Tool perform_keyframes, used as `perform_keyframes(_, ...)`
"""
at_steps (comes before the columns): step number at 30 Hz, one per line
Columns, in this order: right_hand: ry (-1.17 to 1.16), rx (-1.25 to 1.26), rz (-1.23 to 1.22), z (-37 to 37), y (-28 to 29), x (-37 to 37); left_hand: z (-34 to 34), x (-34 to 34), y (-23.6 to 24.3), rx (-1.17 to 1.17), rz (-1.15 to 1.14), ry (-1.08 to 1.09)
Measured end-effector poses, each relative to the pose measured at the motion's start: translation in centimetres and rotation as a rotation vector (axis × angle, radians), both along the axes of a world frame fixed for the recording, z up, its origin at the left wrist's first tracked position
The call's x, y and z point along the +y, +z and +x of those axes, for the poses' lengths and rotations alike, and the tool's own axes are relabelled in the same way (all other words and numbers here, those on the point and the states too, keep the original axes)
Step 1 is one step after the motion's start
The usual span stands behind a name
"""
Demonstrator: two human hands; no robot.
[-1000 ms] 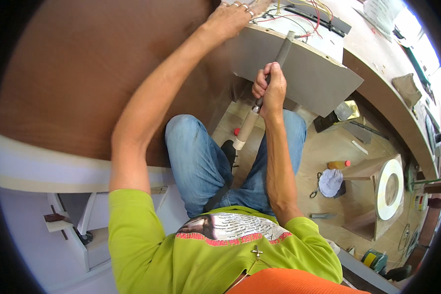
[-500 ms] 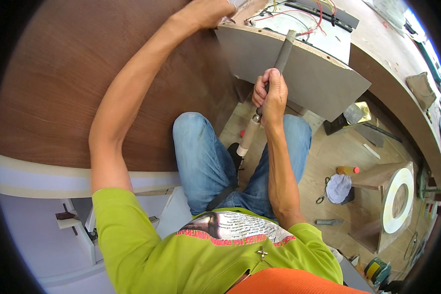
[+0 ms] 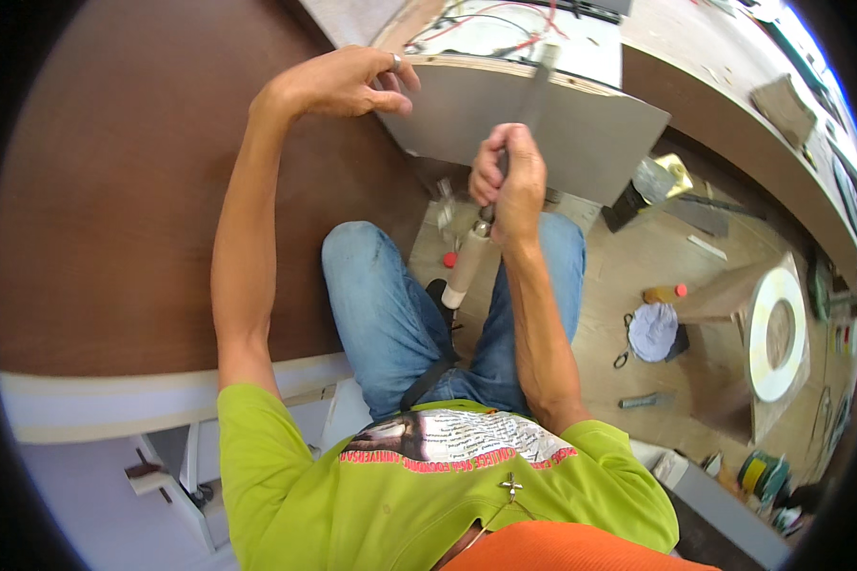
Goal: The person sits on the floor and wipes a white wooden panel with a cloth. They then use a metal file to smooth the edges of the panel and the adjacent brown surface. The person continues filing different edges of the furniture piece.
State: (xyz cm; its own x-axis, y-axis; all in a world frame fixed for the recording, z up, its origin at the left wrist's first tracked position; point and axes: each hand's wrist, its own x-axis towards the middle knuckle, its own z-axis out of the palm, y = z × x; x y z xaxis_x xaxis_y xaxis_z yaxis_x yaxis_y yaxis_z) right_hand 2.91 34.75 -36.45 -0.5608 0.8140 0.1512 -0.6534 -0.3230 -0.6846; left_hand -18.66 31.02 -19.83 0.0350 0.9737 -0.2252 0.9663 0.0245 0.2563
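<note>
Handle (image 3: 467,269) nearest me, the file (image 3: 542,84) points lengthwise away, my right hand (image 3: 512,181) wrapped around it; its blurred tip overlaps the grey panel's (image 3: 600,128) top edge, contact unclear. Near the panel's left corner hangs my left hand (image 3: 360,84), empty, fingers loosely curled, apart from the file.

The left forearm (image 3: 243,228) rises nearly straight from the elbow, and the left wrist (image 3: 278,103) bends sharply, turning the left grip (image 3: 357,81) rightward. Its fingers (image 3: 388,99) hang apart, loosely curled. The right forearm (image 3: 546,333) slants up and leftward to the right wrist (image 3: 521,236). There the right grip (image 3: 512,183) is closed, fingers wrapped round and the right thumb (image 3: 520,143) uppermost, lower than the left grip's level in view.
</note>
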Motion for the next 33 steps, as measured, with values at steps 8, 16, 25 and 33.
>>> perform_keyframes(8,0.320,-0.116,-0.022,3.8,2.5,1.0,7.3,8.8,-4.9,-0.410,0.699,-0.169)
perform_keyframes(16,-0.008,-0.572,0.204,9.8,3.7,1.0,8.4,16.7,-8.1,-0.601,0.698,-0.102)
perform_keyframes(25,-0.668,-1.424,0.926,11.7,2.5,-2.1,8.9,21.3,-9.0,-0.331,0.695,-0.336)
perform_keyframes(33,-0.613,-1.648,1.004,12.9,5.7,-2.6,7.2,25.2,-12.1,-0.262,0.585,-0.517)
